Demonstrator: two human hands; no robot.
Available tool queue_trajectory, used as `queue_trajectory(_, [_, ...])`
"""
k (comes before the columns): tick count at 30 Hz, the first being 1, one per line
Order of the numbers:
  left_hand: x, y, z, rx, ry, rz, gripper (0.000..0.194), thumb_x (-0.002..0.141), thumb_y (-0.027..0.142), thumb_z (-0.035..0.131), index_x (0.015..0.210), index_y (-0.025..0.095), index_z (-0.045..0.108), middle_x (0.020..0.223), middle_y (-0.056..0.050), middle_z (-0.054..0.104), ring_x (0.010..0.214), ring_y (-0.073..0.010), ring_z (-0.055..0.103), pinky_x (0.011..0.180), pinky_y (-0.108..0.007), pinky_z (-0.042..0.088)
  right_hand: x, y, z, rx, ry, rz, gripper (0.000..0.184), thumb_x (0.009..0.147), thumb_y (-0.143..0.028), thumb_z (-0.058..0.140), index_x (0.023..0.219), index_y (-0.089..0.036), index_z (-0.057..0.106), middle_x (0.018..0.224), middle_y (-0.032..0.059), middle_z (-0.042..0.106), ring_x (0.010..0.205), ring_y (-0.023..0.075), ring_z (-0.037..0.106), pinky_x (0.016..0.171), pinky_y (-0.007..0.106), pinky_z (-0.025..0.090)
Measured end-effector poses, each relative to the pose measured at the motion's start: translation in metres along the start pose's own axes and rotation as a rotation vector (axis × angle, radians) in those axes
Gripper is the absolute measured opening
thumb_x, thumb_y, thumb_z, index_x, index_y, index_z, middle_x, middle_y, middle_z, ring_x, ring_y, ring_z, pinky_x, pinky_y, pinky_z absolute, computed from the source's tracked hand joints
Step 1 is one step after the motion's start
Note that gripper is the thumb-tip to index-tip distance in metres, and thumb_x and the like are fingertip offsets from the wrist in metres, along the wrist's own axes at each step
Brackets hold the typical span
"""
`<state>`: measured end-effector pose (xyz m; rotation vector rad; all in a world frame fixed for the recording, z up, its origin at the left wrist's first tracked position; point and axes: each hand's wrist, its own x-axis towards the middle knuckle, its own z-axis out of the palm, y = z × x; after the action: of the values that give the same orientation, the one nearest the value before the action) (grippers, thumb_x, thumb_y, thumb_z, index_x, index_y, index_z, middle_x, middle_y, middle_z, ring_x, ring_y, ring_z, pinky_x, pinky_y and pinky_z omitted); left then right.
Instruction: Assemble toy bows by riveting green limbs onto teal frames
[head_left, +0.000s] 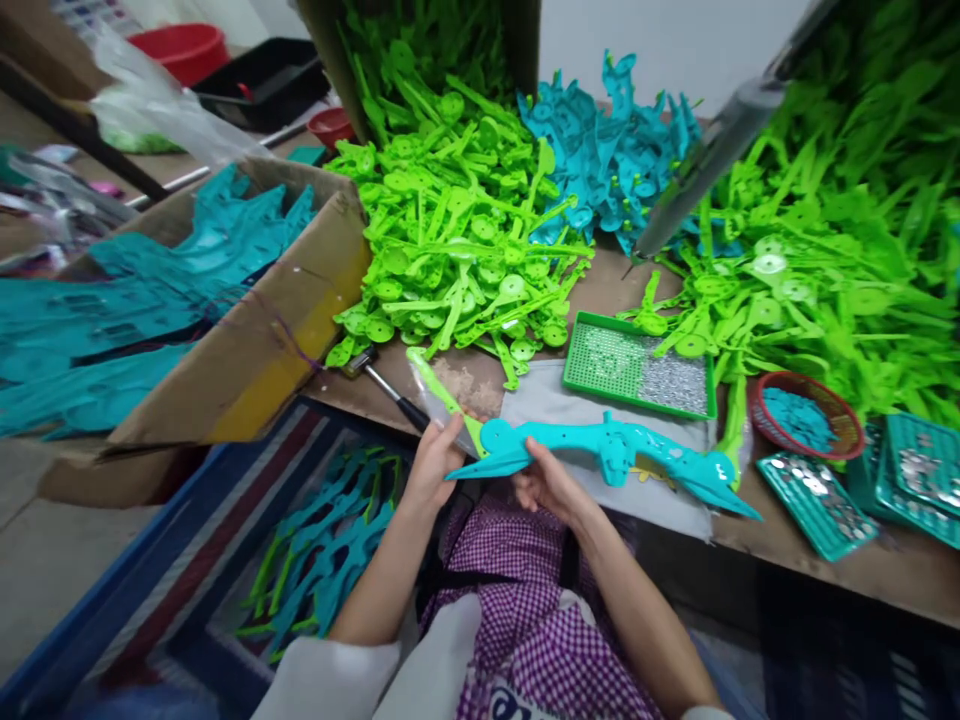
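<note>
Across both hands lies a long blue plastic part (562,437) with a raised block near its middle and pointed ends. A light-green arm (442,390) with a clear blade-like edge joins its left end; another green arm (735,420) stands up from its right end. My left hand (436,462) grips the left joint, fingers closed where the green arm meets the blue. My right hand (551,480) is closed around the blue part left of its middle, thumb on top. Just beyond the left hand, a hammer (386,390) lies on the table.
Piles of green parts (465,240) and blue parts (607,140) cover the back. A green tray (637,365) holds small metal pieces, a red basket (806,415) blue pieces. A cardboard box (300,310) stands left. A grey powered driver (705,160) hangs at right; assembled parts (330,540) lie below left.
</note>
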<state>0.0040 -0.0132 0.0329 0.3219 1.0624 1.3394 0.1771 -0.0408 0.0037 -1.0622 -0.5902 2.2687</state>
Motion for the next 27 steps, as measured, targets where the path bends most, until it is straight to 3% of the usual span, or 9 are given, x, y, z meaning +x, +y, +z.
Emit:
queue_trajectory(2, [0.001,0.007,-0.007,-0.001,0.012,-0.006,0.032,0.066,0.032,0.081,0.088,0.015,0.065,0.084,-0.003,0.069,0.084,-0.0199,0.068,0.079,-0.029,0.055,-0.032,0.005,-0.007,-0.177,0.033,-0.059,0.050,0.074,-0.069,0.055,0.083,-0.020,0.062,0.057,-0.0012,0.058,0.044,0.0122,0.055,0.037,0.021,0.040])
queue_trajectory(4, [0.004,0.015,-0.016,0.019,0.015,-0.003,0.032,0.066,0.033,0.081,0.088,0.016,0.066,0.084,-0.003,0.069,0.085,-0.0213,0.068,0.079,-0.032,0.056,-0.074,0.007,-0.024,-0.367,0.239,-0.174,0.036,0.076,-0.057,0.062,0.090,-0.024,0.068,0.059,0.0002,0.061,0.047,0.0151,0.057,0.042,0.026,0.044])
queue_trajectory(7, [0.013,0.025,-0.029,0.040,-0.029,0.017,0.032,0.065,0.031,0.081,0.088,0.016,0.065,0.083,-0.002,0.068,0.084,-0.0219,0.068,0.079,-0.033,0.057,-0.130,-0.009,-0.068,-0.463,0.904,-0.502,0.026,0.080,-0.050,0.060,0.085,-0.026,0.071,0.056,0.0002,0.059,0.047,0.0159,0.051,0.047,0.030,0.045])
queue_trajectory(10, [0.023,0.028,-0.035,0.045,-0.045,0.044,0.033,0.064,0.031,0.081,0.088,0.015,0.064,0.083,-0.002,0.067,0.084,-0.0219,0.068,0.078,-0.033,0.058,-0.152,-0.039,-0.125,-0.626,1.357,-0.806,0.034,0.079,-0.049,0.062,0.101,-0.024,0.066,0.091,0.0054,0.065,0.078,0.0180,0.060,0.072,0.034,0.051])
queue_trajectory(13, [0.028,0.032,-0.037,0.066,-0.062,0.071,0.036,0.063,0.032,0.082,0.090,0.015,0.064,0.082,-0.002,0.066,0.082,-0.0213,0.067,0.077,-0.033,0.058,-0.147,-0.061,-0.172,-0.688,1.277,-0.724,0.050,0.069,-0.054,0.068,0.104,-0.019,0.064,0.106,0.0106,0.064,0.095,0.0224,0.059,0.075,0.036,0.052])
queue_trajectory(16, [0.029,0.038,-0.037,0.089,-0.119,0.118,0.035,0.064,0.034,0.081,0.090,0.018,0.065,0.083,-0.002,0.066,0.083,-0.0218,0.065,0.077,-0.034,0.058,-0.134,-0.071,-0.191,-0.459,1.067,-0.591,0.053,0.067,-0.056,0.070,0.104,-0.019,0.063,0.099,0.0077,0.068,0.082,0.0193,0.063,0.061,0.029,0.052])
queue_trajectory(19, [0.029,0.043,-0.036,0.088,-0.120,0.140,0.026,0.070,0.034,0.077,0.088,0.020,0.066,0.082,-0.002,0.065,0.083,-0.0206,0.064,0.079,-0.034,0.057,-0.126,-0.082,-0.192,-0.249,0.985,-0.599,0.043,0.063,-0.048,0.076,0.091,-0.018,0.064,0.077,0.0016,0.067,0.065,0.0149,0.061,0.052,0.024,0.048])
queue_trajectory(22, [0.033,0.041,-0.032,0.084,-0.106,0.060,0.020,0.075,0.031,0.073,0.088,0.018,0.065,0.083,0.000,0.065,0.083,-0.0179,0.064,0.082,-0.032,0.056,-0.127,-0.096,-0.190,-0.015,0.993,-0.678,0.028,0.064,-0.039,0.074,0.071,-0.019,0.056,0.053,-0.0048,0.055,0.045,0.0103,0.050,0.042,0.022,0.043])
queue_trajectory(27, [0.051,0.030,-0.020,0.104,-0.042,0.043,0.026,0.071,0.029,0.076,0.090,0.016,0.064,0.084,-0.001,0.068,0.082,-0.0172,0.065,0.073,-0.027,0.057,-0.138,-0.110,-0.181,0.229,1.069,-0.860,0.022,0.068,-0.033,0.064,0.067,-0.021,0.046,0.047,-0.0089,0.046,0.037,0.0071,0.043,0.038,0.020,0.040])
